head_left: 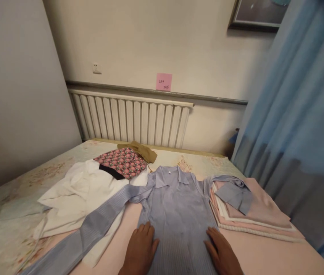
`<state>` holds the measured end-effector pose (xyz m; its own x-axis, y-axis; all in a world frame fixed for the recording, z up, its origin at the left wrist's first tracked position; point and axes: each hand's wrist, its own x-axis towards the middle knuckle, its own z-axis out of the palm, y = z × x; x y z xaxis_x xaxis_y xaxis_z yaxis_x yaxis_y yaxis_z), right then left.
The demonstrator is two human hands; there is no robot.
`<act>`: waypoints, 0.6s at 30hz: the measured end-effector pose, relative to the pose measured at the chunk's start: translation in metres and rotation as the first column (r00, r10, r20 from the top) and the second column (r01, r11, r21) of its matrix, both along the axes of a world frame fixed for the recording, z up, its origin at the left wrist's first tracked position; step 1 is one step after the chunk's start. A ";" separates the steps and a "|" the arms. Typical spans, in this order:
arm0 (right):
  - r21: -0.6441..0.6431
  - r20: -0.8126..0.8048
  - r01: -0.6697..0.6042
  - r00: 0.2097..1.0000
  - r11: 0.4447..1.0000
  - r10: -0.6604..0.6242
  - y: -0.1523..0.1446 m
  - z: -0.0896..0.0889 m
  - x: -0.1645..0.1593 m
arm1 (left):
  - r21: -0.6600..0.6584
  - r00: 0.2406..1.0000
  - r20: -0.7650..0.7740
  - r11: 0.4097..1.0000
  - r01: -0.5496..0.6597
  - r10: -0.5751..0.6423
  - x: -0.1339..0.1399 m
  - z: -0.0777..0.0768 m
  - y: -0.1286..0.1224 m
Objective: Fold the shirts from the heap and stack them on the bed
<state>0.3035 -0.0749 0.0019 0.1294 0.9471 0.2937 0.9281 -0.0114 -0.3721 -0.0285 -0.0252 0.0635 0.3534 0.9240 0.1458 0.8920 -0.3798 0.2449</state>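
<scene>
A blue-grey striped shirt [179, 214] lies spread out with its collar toward the wall. Its left-side sleeve stretches down toward the lower left, over a white garment [81, 191]. The other sleeve rests on a folded stack of pink and white clothes [260, 206], its cuff bent over. My left hand [141, 246] lies flat on the shirt's left edge, thumb apart from the fingers. On the right edge my right hand [221, 248] is laid with fingers stretched out. The shirt's lower hem is out of view.
A pink patterned garment with a black band [124, 162] and an olive garment [141, 149] lie behind the white one. The bed has a floral cover [55, 172]. A white radiator [133, 118] stands at the wall; a blue curtain [290, 114] hangs on the right.
</scene>
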 end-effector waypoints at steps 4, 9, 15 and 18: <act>0.004 -0.195 0.034 0.980 0.999 -0.033 0.034 0.031 -0.021 | -0.031 0.994 0.109 0.999 0.018 -0.015 -0.009 -0.003 0.013; 0.085 -0.346 -0.215 0.909 0.973 0.232 0.122 0.088 -0.109 | -0.083 0.967 0.254 0.996 0.020 0.002 -0.015 -0.011 0.032; -0.079 -0.333 -0.269 0.915 0.960 0.229 0.232 0.111 -0.221 | -0.079 0.964 0.267 0.996 0.042 -0.019 -0.015 -0.024 0.045; -0.131 -0.283 -0.265 0.934 0.955 0.220 0.269 0.102 -0.251 | -0.063 0.967 0.250 0.996 0.068 -0.050 -0.016 -0.033 0.048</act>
<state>0.0527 0.1939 0.1042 -0.0590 0.9912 0.1182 0.7799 0.1197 -0.6144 -0.0440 0.0230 0.0307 0.3686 0.9137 0.1710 0.7769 -0.4038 0.4831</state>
